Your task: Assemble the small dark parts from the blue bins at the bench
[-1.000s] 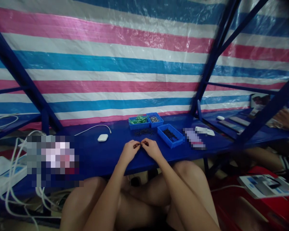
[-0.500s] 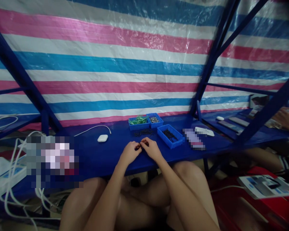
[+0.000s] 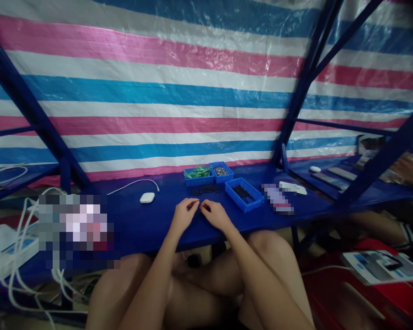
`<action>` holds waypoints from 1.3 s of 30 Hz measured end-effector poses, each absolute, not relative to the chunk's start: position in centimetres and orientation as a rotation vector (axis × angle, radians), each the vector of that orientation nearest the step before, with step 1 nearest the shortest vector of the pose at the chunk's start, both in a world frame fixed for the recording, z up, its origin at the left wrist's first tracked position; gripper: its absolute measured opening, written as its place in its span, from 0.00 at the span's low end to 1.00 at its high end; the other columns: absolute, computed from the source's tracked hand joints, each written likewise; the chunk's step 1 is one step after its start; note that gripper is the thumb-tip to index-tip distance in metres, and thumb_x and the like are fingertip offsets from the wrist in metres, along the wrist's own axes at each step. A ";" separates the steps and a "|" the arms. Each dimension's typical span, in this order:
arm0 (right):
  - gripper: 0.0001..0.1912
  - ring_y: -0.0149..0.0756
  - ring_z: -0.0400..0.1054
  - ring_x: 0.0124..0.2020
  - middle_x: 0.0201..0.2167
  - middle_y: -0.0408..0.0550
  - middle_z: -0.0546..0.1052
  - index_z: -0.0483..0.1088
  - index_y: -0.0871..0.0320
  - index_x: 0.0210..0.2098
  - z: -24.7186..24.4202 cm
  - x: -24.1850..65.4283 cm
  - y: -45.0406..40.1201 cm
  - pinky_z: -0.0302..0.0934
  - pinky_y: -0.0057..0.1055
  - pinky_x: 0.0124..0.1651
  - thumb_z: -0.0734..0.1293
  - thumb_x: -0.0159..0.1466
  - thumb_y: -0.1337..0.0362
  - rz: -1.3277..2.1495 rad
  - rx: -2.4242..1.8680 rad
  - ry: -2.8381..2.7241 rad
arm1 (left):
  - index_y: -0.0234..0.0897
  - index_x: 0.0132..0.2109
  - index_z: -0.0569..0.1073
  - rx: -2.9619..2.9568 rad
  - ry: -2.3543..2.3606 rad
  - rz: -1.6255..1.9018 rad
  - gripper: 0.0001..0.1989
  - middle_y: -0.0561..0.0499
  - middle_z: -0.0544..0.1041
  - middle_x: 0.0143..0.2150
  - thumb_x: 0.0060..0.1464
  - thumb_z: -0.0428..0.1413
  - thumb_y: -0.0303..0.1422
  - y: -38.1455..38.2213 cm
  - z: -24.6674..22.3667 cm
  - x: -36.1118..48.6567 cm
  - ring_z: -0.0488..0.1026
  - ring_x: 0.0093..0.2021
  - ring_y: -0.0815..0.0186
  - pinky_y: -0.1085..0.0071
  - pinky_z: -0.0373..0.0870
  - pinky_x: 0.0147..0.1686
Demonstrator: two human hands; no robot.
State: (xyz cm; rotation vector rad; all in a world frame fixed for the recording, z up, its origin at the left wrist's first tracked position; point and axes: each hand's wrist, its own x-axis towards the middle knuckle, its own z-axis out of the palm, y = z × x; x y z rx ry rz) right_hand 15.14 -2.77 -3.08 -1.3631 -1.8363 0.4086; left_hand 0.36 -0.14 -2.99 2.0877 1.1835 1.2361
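My left hand [image 3: 186,213] hovers over the front of the blue table [image 3: 134,229], thumb and fingers pinched together. Beside it, a small gap away, my right hand [image 3: 214,214] is also closed in a pinch. Whatever the fingertips hold is too small and dark to make out. Just beyond the hands lies a loose pile of thin black pieces [image 3: 205,189]. To the right of my right hand stands a blue bin [image 3: 252,205] with more black pieces [image 3: 241,193] in it. Farther back are small blue bins, one with green packets [image 3: 198,172], the other with small silvery parts [image 3: 220,171].
A white earbud case [image 3: 147,198] and a white cable [image 3: 134,182] lie left. A blurred-out phone-like item [image 3: 278,199] and a white object [image 3: 292,188] lie right. White cords trail from a power strip [image 3: 17,256]. Another person's hands [image 3: 408,167] are at far right.
My hands have drawn slightly apart; their fingertips met before and now a narrow gap lies between them. The bins and loose pieces have stayed put.
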 end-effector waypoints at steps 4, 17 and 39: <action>0.06 0.31 0.65 0.28 0.27 0.43 0.73 0.67 0.55 0.28 -3.2 15.1 -2.9 0.53 0.24 0.32 0.58 0.58 0.64 0.350 -1.397 -1.900 | 0.38 0.38 0.73 2.129 1.174 1.199 0.12 0.48 0.74 0.36 0.52 0.48 0.36 -0.3 -3.0 0.4 0.70 0.33 0.67 0.71 0.67 0.37; 0.08 0.31 0.64 0.29 0.25 0.42 0.70 0.64 0.56 0.28 -2.9 15.3 -2.6 0.56 0.26 0.34 0.56 0.58 0.62 0.359 -1.309 -1.641 | 0.37 0.32 0.72 2.223 1.249 1.048 0.12 0.51 0.75 0.30 0.52 0.47 0.37 -0.3 -3.1 0.5 0.70 0.32 0.67 0.73 0.64 0.33; 0.12 0.30 0.65 0.28 0.25 0.42 0.72 0.68 0.57 0.30 -2.9 15.2 -2.7 0.55 0.24 0.33 0.57 0.60 0.59 0.419 -1.320 -1.739 | 0.35 0.35 0.70 1.947 1.102 1.190 0.09 0.50 0.75 0.32 0.49 0.51 0.35 0.1 -3.3 0.4 0.72 0.33 0.67 0.72 0.67 0.35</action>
